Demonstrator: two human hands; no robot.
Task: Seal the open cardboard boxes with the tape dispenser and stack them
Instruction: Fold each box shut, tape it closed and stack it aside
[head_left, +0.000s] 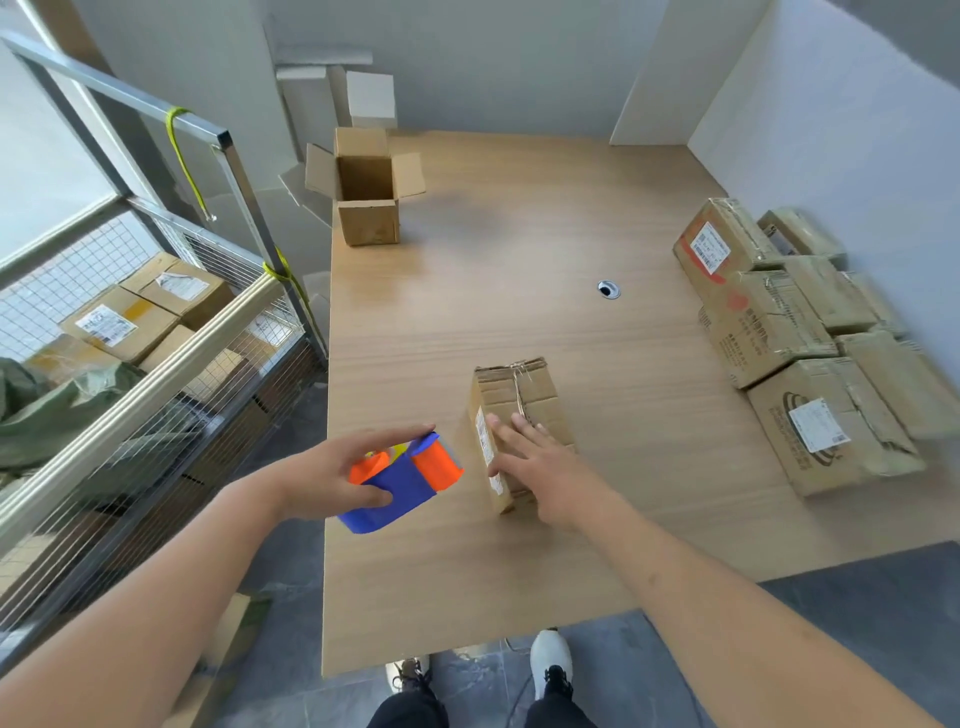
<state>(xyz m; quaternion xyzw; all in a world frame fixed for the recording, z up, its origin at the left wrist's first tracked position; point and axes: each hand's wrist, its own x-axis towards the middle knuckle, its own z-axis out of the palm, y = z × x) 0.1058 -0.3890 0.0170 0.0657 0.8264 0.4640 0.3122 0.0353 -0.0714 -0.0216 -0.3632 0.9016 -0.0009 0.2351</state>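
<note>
Several worn brown cardboard boxes (779, 338) already sit closed and piled along the right edge of the pale wood-grain worktop (519, 291), so much of the job looks done. One small brown cardboard box with its flaps open (366, 197) waits at the far left corner, unsealed. In the near middle lies a creased, narrow brown cardboard box (514, 405) with a rough seam along its top; whether tape covers it is unclear. The right hand (540, 467) rests flat on it, fingers straight, a wide grip. The left hand (332, 473) holds the blue and orange plastic tape dispenser (405, 480) just beside that box, fingers curled round its smooth body.
</note>
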